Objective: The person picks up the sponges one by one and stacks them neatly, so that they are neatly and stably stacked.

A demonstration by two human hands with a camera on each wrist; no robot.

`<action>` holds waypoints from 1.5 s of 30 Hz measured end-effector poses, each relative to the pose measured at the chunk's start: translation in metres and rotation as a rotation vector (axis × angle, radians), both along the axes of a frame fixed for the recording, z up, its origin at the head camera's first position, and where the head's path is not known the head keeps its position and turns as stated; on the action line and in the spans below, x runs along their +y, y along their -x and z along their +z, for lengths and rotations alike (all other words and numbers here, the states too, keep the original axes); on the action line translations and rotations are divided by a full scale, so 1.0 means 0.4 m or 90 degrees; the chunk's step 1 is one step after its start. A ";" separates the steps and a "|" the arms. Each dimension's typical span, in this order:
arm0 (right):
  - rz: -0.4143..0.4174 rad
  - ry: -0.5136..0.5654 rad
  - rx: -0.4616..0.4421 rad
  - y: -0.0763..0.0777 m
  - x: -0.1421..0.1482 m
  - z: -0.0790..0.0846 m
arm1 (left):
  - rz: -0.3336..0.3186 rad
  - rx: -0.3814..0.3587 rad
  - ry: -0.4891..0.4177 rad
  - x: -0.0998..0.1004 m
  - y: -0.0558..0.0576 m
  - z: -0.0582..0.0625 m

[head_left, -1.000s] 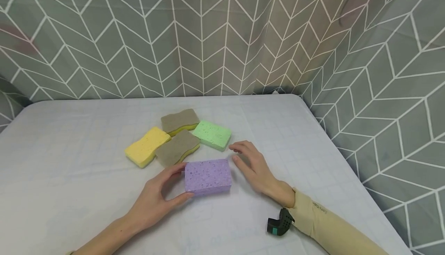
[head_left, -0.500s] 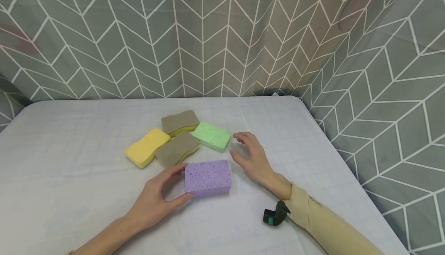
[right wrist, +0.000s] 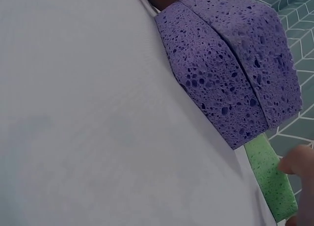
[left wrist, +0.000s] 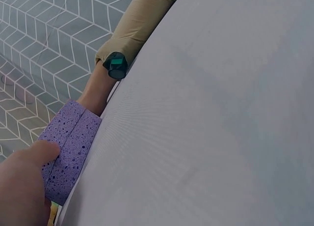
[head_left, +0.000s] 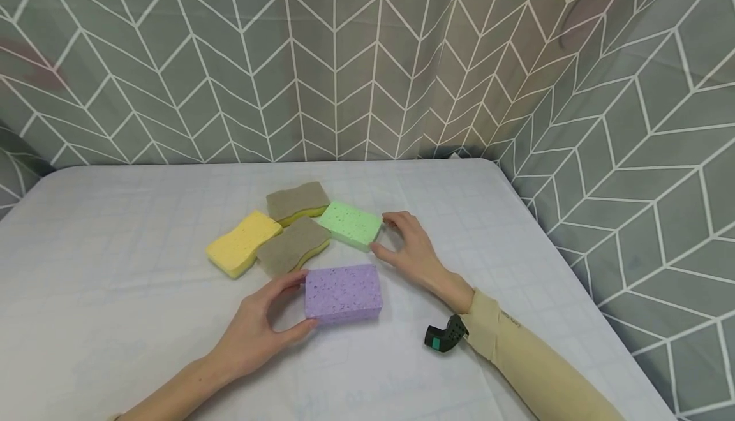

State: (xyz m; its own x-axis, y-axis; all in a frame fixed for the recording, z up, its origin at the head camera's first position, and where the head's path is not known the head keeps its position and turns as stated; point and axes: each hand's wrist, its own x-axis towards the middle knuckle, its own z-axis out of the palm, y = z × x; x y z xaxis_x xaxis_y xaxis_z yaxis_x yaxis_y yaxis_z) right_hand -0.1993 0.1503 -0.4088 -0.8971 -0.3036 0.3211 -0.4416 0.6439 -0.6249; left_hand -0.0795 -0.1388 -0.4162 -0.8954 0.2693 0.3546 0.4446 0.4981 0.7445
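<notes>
My left hand (head_left: 252, 328) holds the left end of a thick purple sponge (head_left: 343, 290), thumb on the near side and fingers on the far side. A seam line runs along the purple sponge's side in both wrist views. Beyond it, my right hand (head_left: 415, 249) is at the right end of a green sponge (head_left: 350, 224), thumb at its near corner and fingers at the far one. The right wrist view shows the right thumb (right wrist: 297, 160) overlapping the green sponge (right wrist: 271, 179), with another fingertip near its lower end.
Left of the green sponge lie a yellow sponge (head_left: 244, 242) and two yellow sponges with grey-brown tops, one nearer (head_left: 293, 243) and one farther (head_left: 297, 200). A white cloth covers the table (head_left: 126, 217). A patterned curtain (head_left: 356, 57) stands behind and right.
My right hand has moved forward and left from beside the purple sponge to the green sponge's right end. The left hand and the sponges stay in place.
</notes>
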 end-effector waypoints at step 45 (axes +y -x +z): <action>-0.008 -0.061 0.009 -0.002 -0.003 -0.004 | -0.008 -0.007 -0.022 -0.004 -0.002 -0.001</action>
